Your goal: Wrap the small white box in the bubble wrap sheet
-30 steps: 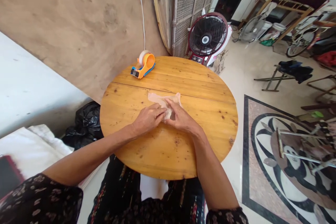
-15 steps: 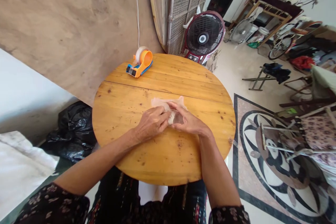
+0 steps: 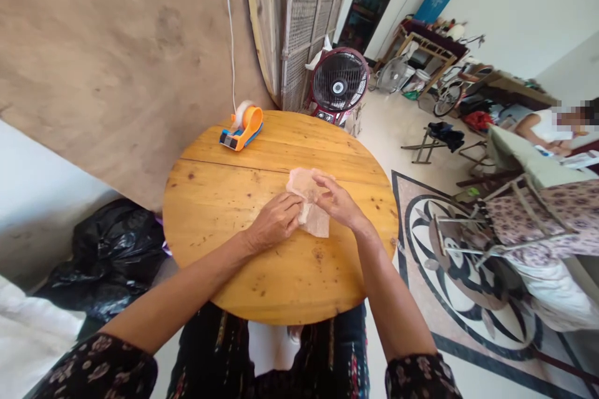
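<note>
A crumpled sheet of thin, pale pinkish, see-through wrapping (image 3: 318, 223) lies near the middle of the round wooden table (image 3: 262, 280). It looks like bubble wrap or a plastic bag; the exact kind cannot be made out. My left hand (image 3: 277, 218) is closed on its left edge, fingers curled in, and a bunched whitish part shows beside the fingertips. Over the right side of the sheet hovers my right hand (image 3: 342, 202), fingers bent and apart, with the fingertips close to or touching the wrapping. Whether anything lies inside the folds is hidden.
An orange and blue tape dispenser (image 3: 243, 128) with a roll of clear tape stands at the table's far left edge. Behind the table is a dark red fan (image 3: 339, 84). Black plastic bags (image 3: 110, 255) sit on the left. A person (image 3: 545, 128) sits at the far right.
My right hand has opened away from the bunched wrapping, and more of the sheet now lies spread toward the right and front. The view has turned to the right, bringing a person into sight.
</note>
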Demonstrator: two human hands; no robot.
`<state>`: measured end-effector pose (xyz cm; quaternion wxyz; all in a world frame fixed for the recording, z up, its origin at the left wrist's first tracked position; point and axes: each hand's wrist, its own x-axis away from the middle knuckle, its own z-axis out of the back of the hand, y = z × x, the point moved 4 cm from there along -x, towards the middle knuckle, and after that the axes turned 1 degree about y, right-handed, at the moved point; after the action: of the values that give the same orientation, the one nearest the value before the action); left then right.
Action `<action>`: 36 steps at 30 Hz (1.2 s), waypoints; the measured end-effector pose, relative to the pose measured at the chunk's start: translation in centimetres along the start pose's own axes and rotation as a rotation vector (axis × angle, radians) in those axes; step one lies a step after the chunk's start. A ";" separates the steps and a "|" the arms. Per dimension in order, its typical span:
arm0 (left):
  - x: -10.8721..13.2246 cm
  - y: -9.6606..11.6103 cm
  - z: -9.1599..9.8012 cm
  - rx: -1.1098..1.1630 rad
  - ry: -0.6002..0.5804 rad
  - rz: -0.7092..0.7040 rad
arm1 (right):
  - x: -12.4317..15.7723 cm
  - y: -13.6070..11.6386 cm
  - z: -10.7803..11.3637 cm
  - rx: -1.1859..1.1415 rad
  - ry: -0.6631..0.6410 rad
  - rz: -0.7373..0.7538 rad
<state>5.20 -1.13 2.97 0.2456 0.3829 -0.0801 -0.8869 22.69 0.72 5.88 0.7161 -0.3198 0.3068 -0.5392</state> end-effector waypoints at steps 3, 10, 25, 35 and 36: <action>0.2 -0.1 -0.2 -0.014 -0.015 -0.027 | 1.1 -0.1 0.3 0.134 0.049 0.022; 0.2 -0.2 -0.3 -0.005 -0.014 -0.015 | 5.8 1.1 -0.5 0.219 0.272 -0.199; 0.0 0.0 -0.2 -0.083 -0.036 -0.044 | 5.3 2.2 -2.1 0.069 0.280 -0.421; 0.0 0.1 0.0 -0.045 -0.027 -0.034 | 5.4 1.3 -2.6 0.107 0.301 -0.326; 0.1 0.1 0.0 -0.035 -0.020 -0.039 | 5.2 1.3 -2.7 0.053 0.314 -0.324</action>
<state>5.23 -1.23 2.94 0.2339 0.3713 -0.0596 -0.8966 22.47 -4.40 2.73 0.5716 -0.2583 0.3447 -0.6983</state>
